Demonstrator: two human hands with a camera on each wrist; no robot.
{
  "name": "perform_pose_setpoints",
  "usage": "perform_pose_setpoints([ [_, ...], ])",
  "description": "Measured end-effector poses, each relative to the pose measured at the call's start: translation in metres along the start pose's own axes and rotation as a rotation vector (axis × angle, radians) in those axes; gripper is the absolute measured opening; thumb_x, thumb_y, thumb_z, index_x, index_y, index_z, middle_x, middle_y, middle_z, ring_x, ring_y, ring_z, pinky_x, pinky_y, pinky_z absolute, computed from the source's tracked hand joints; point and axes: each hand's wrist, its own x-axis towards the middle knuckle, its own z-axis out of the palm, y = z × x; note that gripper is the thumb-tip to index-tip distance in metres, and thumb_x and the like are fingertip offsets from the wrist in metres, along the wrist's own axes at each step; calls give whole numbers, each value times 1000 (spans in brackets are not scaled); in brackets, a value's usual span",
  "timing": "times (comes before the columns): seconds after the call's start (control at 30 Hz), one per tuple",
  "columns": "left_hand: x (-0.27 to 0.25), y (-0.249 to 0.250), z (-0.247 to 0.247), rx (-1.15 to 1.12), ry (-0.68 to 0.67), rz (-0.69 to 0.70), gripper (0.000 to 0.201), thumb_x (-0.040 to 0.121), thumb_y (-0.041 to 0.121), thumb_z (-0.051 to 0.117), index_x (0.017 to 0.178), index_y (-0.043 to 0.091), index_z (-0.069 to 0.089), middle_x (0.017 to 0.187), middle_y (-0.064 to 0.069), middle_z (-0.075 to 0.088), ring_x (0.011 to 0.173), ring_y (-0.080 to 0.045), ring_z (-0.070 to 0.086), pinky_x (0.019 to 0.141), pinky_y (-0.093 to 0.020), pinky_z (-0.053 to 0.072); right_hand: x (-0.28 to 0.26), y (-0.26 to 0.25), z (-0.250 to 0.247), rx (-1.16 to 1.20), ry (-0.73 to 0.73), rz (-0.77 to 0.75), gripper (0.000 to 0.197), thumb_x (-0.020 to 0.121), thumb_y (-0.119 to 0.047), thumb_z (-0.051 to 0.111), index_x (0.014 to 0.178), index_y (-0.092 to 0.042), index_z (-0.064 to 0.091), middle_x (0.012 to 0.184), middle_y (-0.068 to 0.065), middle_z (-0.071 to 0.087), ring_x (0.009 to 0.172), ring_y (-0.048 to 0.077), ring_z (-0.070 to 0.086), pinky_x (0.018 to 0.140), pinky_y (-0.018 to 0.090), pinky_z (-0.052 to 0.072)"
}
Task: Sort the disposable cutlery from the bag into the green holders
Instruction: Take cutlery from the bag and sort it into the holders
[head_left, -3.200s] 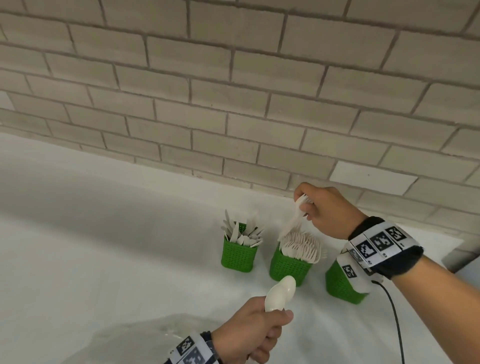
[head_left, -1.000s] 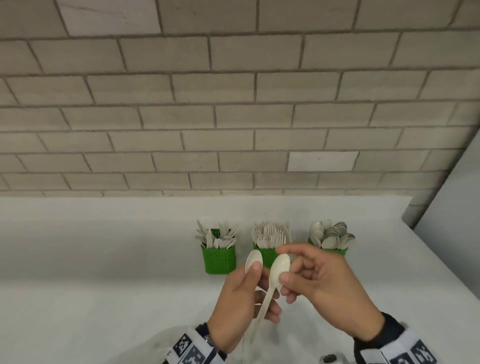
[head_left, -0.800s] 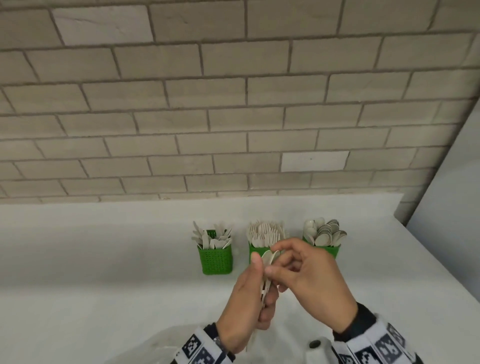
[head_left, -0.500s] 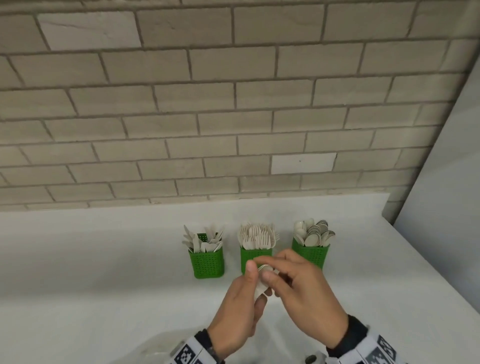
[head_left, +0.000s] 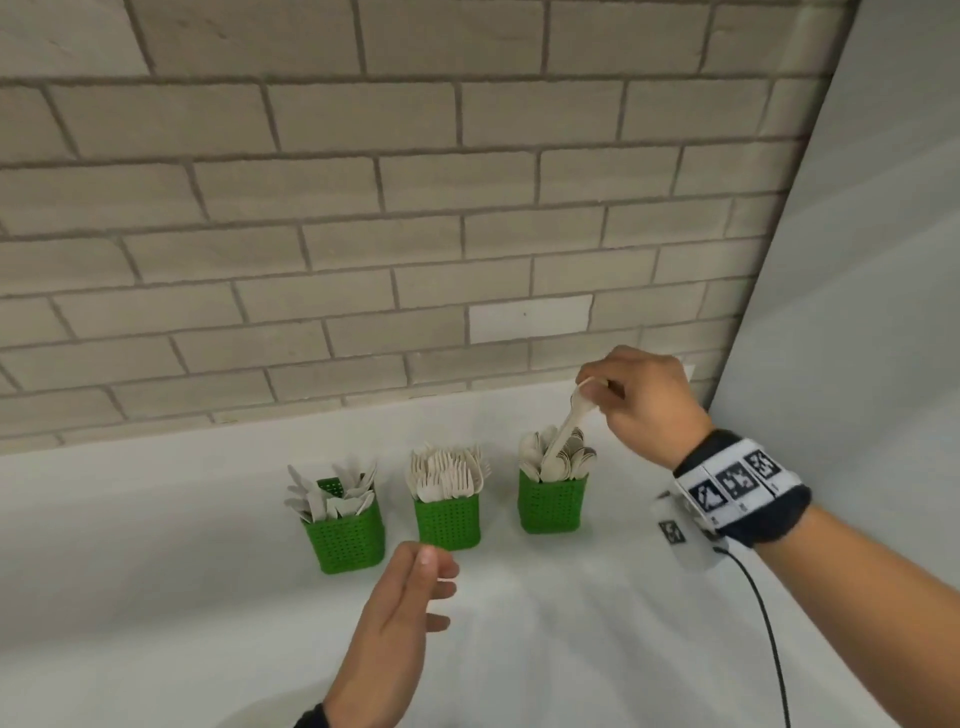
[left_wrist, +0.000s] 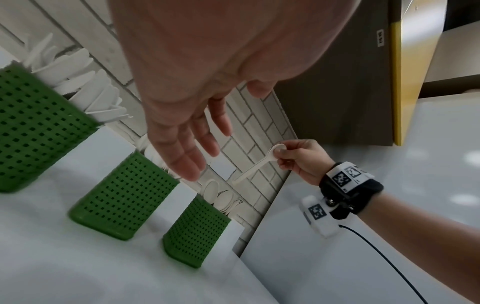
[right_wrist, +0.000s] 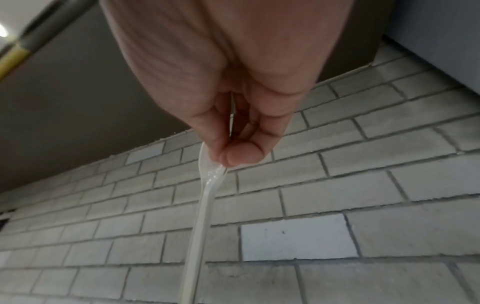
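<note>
Three green holders stand in a row by the brick wall: the left holder (head_left: 345, 535) has knives, the middle holder (head_left: 448, 522) forks, the right holder (head_left: 551, 504) spoons. My right hand (head_left: 597, 391) pinches a white plastic spoon (head_left: 569, 426) by its bowl, handle pointing down just above the right holder. The left wrist view shows the spoon (left_wrist: 255, 167) hanging over the spoon holder (left_wrist: 197, 231). The spoon (right_wrist: 201, 205) hangs from my fingertips in the right wrist view. My left hand (head_left: 431, 577) hovers empty with straight fingers in front of the middle holder.
The white counter (head_left: 156, 571) runs along the brick wall (head_left: 363, 208). A grey panel (head_left: 857, 312) closes off the right side. A black cable (head_left: 769, 639) trails from my right wristband. A bit of the clear bag (head_left: 260, 714) shows at the bottom edge.
My hands were together passing spoons in front of the holders. Now the right hand has carried a spoon up and right over the spoon holder, and the left hand is empty and open.
</note>
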Motion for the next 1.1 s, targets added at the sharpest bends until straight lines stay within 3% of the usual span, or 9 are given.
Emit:
perform_pose_setpoints([
  [0.13,1,0,-2,6,-8,15,43,78,67,40,83,34,66,97,11,69,93,-9,66,80,-36,56,17,14,13,-33,-13,-50,17,88,0,61,89,-9,76,83,6,64,71,18,55,71,16,35],
  [0.27,2,-2,-3,-17,20,6,49,79,63,42,89,22,67,95,8,70,92,-12,67,77,-35,55,17,19,36,-93,-128,-130,17,89,-1,60,90,-8,75,87,10,65,74,28,63,75,28,48],
  [0.33,2,-3,-5,-27,33,-6,46,83,55,41,89,17,67,94,6,70,91,-15,67,77,-37,55,20,22,45,-99,-166,-140,16,89,-1,60,89,-7,75,87,10,66,74,28,64,74,26,46],
  [0.43,3,-4,-6,-33,40,-11,39,84,51,40,80,25,68,93,4,70,90,-15,67,77,-38,54,27,28,53,-50,-233,-120,16,89,-1,60,90,-7,75,87,11,66,76,28,62,75,27,46],
  [0.53,4,-5,-8,-50,40,-17,42,84,50,41,84,18,68,92,2,70,89,-17,67,75,-37,54,34,32,60,-32,-356,-83,18,91,-6,59,98,-10,75,95,8,67,84,20,56,81,24,41],
  [0.67,6,-7,-8,-61,40,-22,45,84,49,42,86,13,69,93,0,70,90,-19,67,74,-37,54,22,42,81,-172,-567,-54,27,96,-12,50,110,-18,72,105,6,63,99,26,56,84,29,44],
  [0.8,6,-10,-13,-64,41,-23,43,84,47,42,84,13,68,93,-1,70,92,-22,66,73,-36,54,-10,55,99,-273,-524,-87,41,98,-16,44,136,-29,53,124,-8,55,109,20,42,89,34,37],
  [0.93,5,-7,-20,-82,52,-40,44,85,48,43,84,13,69,95,-4,70,92,-25,67,73,-37,54,-23,59,95,-287,-547,-55,60,90,-45,18,143,-33,42,147,-15,38,130,20,28,103,39,26],
  [1.1,6,13,-25,-103,95,-1,43,85,53,45,82,17,69,98,-8,70,94,-28,67,74,-39,55,-44,61,108,-273,-545,10,63,95,-41,38,153,-30,16,161,-15,14,146,19,7,116,42,14],
])
